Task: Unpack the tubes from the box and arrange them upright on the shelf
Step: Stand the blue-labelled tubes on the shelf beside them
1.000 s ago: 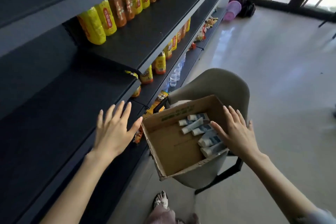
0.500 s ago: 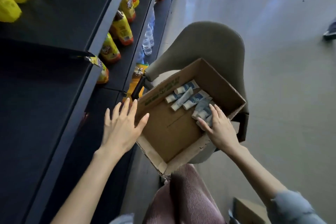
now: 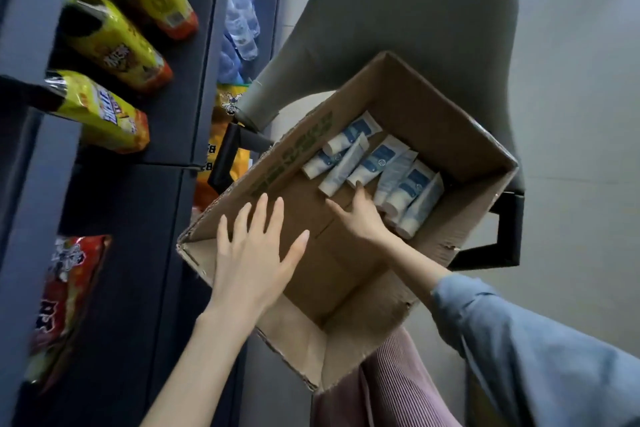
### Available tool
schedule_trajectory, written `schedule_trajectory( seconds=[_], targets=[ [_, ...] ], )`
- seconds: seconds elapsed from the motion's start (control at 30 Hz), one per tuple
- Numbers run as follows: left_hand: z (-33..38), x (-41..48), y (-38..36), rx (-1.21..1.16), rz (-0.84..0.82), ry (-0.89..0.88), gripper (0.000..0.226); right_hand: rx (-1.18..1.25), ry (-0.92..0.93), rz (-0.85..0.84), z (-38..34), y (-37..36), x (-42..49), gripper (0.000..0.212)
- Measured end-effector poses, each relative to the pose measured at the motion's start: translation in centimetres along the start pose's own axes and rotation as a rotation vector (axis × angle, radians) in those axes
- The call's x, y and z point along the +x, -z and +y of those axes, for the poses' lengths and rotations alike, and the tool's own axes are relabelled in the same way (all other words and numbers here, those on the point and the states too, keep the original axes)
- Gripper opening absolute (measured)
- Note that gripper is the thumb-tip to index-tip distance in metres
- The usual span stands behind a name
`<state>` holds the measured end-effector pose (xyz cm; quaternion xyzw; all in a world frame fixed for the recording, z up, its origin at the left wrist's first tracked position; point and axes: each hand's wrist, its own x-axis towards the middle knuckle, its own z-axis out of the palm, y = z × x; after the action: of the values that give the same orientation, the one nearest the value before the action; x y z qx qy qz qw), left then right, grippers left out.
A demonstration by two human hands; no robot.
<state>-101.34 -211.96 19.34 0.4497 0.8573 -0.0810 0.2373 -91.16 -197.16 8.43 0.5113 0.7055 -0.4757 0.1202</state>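
Cardboard box [image 3: 433,121] holds white-and-blue tubes [image 3: 377,159] lying flat — right hand [image 3: 360,218] reaches in, fingers spread, touching one, gripping none; left hand [image 3: 252,260] hovers splayed, empty, over its wall.

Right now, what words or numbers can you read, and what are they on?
"8": it seems to read so, on the orange bag beside the box; the rest is hidden.
Green print on the box: too blurred to read.
Blue labels on the tubes: too small to read.
Lettering on the yellow bags and the red bag: blurred, unreadable.
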Motion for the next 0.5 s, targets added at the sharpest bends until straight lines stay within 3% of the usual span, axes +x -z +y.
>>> schedule_trajectory(
  seconds=[0.2,0.33,0.5],
  targets=[
    [-1.0,1.5,-2.2,-0.038,-0.043,0.026,0.078,0.313,-0.151,0.03,-1.6,-2.8,5.9,0.085],
    [-1.5,1.8,-2.8,-0.091,-0.044,0.042,0.083,0.45,-0.321,0.169,-3.0,-4.1,8.5,0.079],
    [-1.6,2.1,-3.1,-0.143,-0.047,0.063,0.076,0.571,-0.367,0.288,-2.7,-4.8,9.6,0.075]
  ],
)
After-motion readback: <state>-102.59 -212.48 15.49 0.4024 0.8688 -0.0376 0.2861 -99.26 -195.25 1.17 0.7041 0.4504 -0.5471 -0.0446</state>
